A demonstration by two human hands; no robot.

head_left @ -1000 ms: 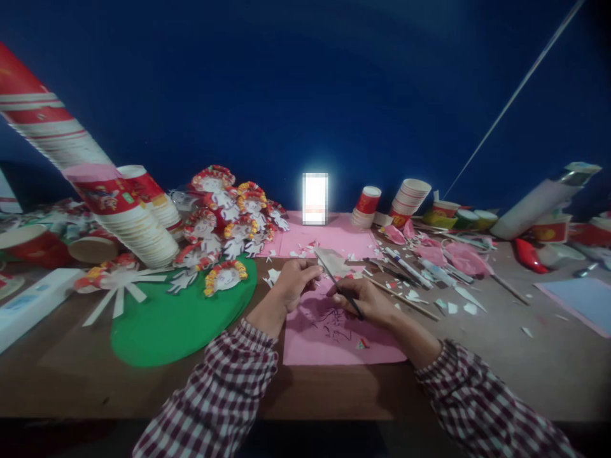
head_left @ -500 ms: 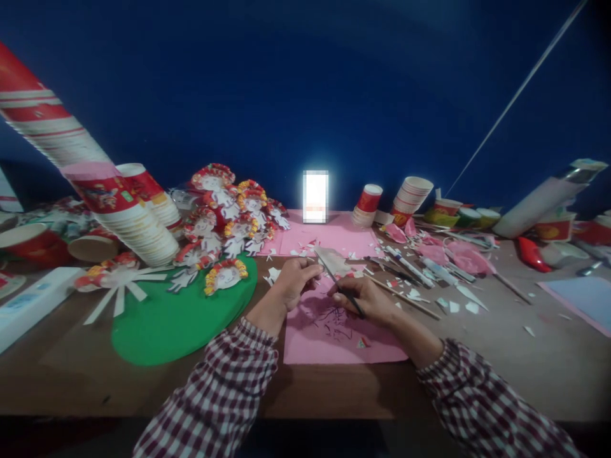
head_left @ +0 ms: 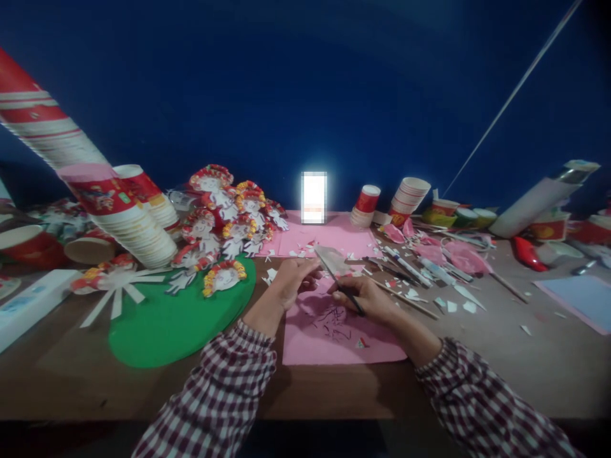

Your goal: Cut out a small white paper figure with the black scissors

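My right hand (head_left: pixel 370 299) is wrapped round a pair of scissors (head_left: pixel 328 262), its dark handle in the fingers and its blades pointing up and to the left. To the left is my left hand (head_left: pixel 294 283), close to the blades, its fingers stretched out and no held thing visible in it. Behind the blades shows a pale greyish piece (head_left: pixel 338 257); what it is, I cannot tell. Under both hands lies a pink sheet (head_left: pixel 305 343) with dark handwriting and a small coloured scrap on it.
Paper-doll cutouts (head_left: pixel 224 277) rest on and behind a green oval sheet (head_left: pixel 157 337) at left. Stacked paper cups (head_left: pixel 138 232) lean there. Pens (head_left: pixel 405 266), a stick (head_left: pixel 420 304) and paper scraps lie right. A pixelated bright block (head_left: pixel 314 197) stands at the back.
My left hand's fingers have loosened from a pinch and stretched out. The scissors and my right hand stay nearly in place; the view shifts slightly.
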